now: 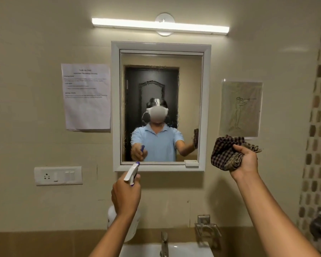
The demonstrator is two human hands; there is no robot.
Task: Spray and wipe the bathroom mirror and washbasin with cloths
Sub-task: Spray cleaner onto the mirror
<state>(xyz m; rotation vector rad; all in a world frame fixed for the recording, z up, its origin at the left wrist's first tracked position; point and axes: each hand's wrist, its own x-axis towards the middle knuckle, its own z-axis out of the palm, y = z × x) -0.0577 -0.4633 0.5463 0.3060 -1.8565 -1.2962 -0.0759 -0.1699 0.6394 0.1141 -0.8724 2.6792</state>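
Below the white-framed mirror | left hand grips spray bottle, nozzle aimed at wet glass | right hand clutches checked cloth beside frame | spraying step; wiping likely next | washbasin beneath hands, untouched

The white-framed mirror hangs on the wall, its glass wet. A white spray bottle points at it. A checked cloth is bunched beside it. The white washbasin sits below.
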